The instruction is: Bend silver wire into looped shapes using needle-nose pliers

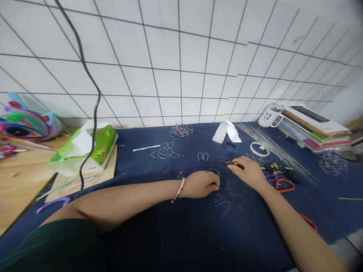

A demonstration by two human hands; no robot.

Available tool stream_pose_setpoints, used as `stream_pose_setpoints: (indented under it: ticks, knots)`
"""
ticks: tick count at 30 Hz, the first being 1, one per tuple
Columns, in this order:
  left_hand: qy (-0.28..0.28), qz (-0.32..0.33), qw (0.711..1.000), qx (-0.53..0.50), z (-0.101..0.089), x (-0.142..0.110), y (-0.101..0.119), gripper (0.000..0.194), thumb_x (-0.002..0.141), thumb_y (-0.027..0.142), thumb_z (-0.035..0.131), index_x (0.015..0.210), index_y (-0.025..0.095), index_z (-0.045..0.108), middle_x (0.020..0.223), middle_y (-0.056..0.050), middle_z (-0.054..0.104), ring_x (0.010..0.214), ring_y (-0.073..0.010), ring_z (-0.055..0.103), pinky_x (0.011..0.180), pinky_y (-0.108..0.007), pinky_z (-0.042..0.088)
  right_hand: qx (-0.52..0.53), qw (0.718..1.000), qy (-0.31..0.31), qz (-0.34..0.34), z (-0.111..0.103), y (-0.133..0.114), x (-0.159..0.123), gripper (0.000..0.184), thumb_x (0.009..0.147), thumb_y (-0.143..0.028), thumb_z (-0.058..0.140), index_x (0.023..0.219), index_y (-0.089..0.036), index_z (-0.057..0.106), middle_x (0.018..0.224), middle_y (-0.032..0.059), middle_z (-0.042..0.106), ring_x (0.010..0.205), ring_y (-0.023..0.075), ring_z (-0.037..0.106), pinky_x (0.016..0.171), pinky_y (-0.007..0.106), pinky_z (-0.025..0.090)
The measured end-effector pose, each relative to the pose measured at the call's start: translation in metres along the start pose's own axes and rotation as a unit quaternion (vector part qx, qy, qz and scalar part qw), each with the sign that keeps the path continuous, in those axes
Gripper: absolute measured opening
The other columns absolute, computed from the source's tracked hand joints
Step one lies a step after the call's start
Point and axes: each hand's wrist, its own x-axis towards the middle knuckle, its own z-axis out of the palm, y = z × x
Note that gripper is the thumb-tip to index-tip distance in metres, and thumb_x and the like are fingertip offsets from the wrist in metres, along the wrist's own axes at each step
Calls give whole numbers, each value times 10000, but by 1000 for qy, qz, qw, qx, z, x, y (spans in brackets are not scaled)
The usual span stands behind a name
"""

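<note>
Over the dark blue cloth (181,226), my left hand (202,184) is closed in a pinch. A thin curved wire (216,171) rises from its fingertips. My right hand (249,172) grips needle-nose pliers (238,166) with yellow and dark handles, their tip pointing left, apart from the wire. Just beyond both hands lies a small looped wire piece (203,156). Bent wire lengths (224,204) and tiny cut bits rest nearer to me. Farther back are a flower-like wire shape (165,151) and a round wire flower (182,130) with a red centre.
Long straight wires (275,149), a white ring spool (259,149), and scissors with orange handles (285,185) lie on the right. Behind them stand a white mug (268,117) and stacked books (314,128). A green tissue pack (85,147) and a hanging black cable (95,113) are left.
</note>
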Motion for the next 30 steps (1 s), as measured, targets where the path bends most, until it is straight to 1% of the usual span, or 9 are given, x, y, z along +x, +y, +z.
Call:
stream_pose_setpoints:
  ticks: [5,8,12,17,20,22,25,28,30]
  knots:
    - [-20,-12,999,-33,-3,1,2,181,781,324,538,908,201,578,841,-6,595,741,-129,556,659,-216,415,1,1000,0,9,-2,0,-1,390,795,-531,426,902,-215,628,852,49,615,785,176,568,716,288,419]
    - [-37,19,999,12,-4,-2,7,150,779,296,548,903,216,569,872,-2,575,765,-128,558,666,-215,414,5,1000,-13,7,-1,-2,-1,386,793,-534,426,891,-220,627,852,46,611,784,173,568,716,285,419]
    - [-54,48,993,94,-2,-3,14,116,834,246,449,852,205,556,872,-20,551,786,-139,555,655,-227,424,11,1000,-17,-2,0,-4,-3,375,790,-528,435,899,-222,624,853,43,609,788,171,567,709,283,422]
    - [-68,62,977,192,2,-5,24,148,837,222,382,878,159,509,885,-86,533,780,-190,546,639,-291,456,15,1000,-20,-3,0,-4,-5,367,790,-522,440,896,-226,630,840,39,610,777,163,567,696,276,424]
    - [-75,58,972,216,2,-7,27,150,834,211,364,897,143,482,889,-107,535,763,-207,550,617,-314,463,19,999,-27,-3,0,-4,-6,366,791,-521,439,900,-226,628,830,35,608,767,158,566,691,270,426]
    - [-74,36,977,195,1,-8,28,151,843,207,348,908,146,469,872,-97,550,726,-194,557,607,-306,463,22,999,-27,-4,0,-4,-6,362,792,-517,440,898,-225,626,831,36,607,764,158,567,691,270,427]
    - [-53,0,993,101,-2,-8,24,177,851,199,348,974,159,469,857,-62,585,711,-161,571,645,-282,463,21,1000,-20,-7,-1,-5,-6,347,792,-506,448,899,-227,624,846,37,608,774,161,569,701,275,429]
    - [-4,13,1000,-22,-8,-5,17,259,838,175,384,1072,185,495,953,-51,601,832,-145,571,760,-270,450,20,1000,-16,-9,-3,-7,-6,335,791,-504,450,893,-235,622,844,31,607,774,162,570,707,279,432]
    - [26,8,995,-95,-13,-3,10,266,832,180,400,1048,198,553,965,-44,602,836,-129,565,768,-251,448,19,1000,-14,-8,-6,-7,-5,334,793,-509,445,878,-239,621,828,29,604,769,163,570,705,282,435]
